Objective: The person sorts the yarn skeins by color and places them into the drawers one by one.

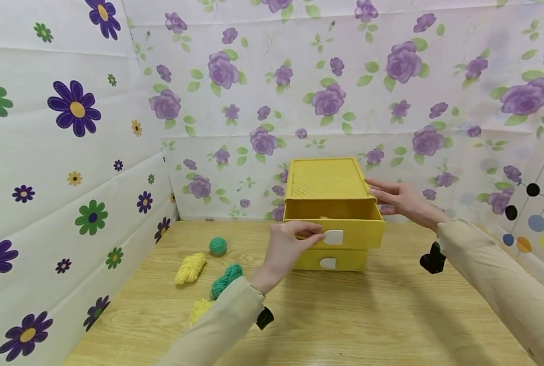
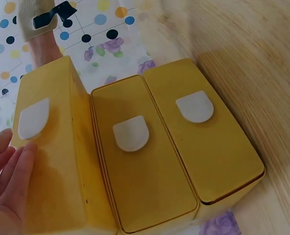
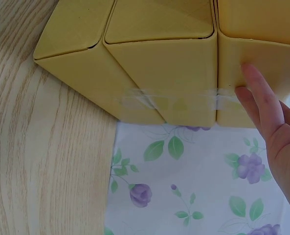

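Note:
A yellow drawer box (image 1: 326, 178) stands against the back wall, its top drawer (image 1: 363, 235) pulled out toward me. At that drawer's white handle (image 2: 33, 117), my left hand (image 1: 287, 246) pinches the edge with thumb and fingertips. Two lower drawers, each with a white handle, are closed in the left wrist view; the middle drawer (image 2: 145, 181) is hidden in the head view. My right hand (image 1: 402, 201) rests extended fingers on the box's right side. Just inside the open drawer a small orange bit shows, mostly hidden by its front.
Left of the box lie a green yarn ball (image 1: 218, 246), a yellow yarn skein (image 1: 190, 268), a green yarn skein (image 1: 226, 280) and another yellow yarn bundle (image 1: 200, 309), partly behind my left sleeve. Flowered sheets hang behind and at the left; a dotted sheet (image 1: 539, 203) hangs at the right.

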Demonstrator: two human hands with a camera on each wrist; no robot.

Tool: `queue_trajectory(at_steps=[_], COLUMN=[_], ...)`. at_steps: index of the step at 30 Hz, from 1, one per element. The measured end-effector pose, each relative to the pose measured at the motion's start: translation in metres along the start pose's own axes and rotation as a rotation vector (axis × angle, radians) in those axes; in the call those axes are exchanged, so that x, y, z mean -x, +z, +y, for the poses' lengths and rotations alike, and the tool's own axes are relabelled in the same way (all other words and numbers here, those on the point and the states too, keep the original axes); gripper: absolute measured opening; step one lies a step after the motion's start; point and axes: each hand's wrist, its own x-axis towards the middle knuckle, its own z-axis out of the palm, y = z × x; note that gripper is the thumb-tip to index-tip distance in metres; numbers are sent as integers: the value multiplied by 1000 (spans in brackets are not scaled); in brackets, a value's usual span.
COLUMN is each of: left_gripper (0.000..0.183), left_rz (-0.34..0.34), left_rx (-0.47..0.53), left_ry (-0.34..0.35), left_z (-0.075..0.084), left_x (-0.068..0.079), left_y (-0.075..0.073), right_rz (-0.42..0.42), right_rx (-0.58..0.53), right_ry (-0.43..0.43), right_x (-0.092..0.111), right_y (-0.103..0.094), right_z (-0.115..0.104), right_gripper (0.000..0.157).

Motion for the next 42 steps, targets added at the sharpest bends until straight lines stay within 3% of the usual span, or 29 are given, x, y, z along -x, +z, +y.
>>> queue_trajectory(at_steps=[8, 26, 42], left_gripper=[14, 9, 8], left_rz=[18, 71, 87], left_rx=[28, -4, -4], left_ry=[-65, -44, -48], left_z=[-1, -2, -14], left_x=[5, 4, -9], left_y=[8, 17, 20], right_rz=[-6, 4, 9], right_rx=[-5, -2, 12], right_ry=[3, 5, 16], right_x=[-1, 1, 1], right_y=[1, 0, 0], right_z=[1, 0, 0], right_gripper=[59, 59, 59])
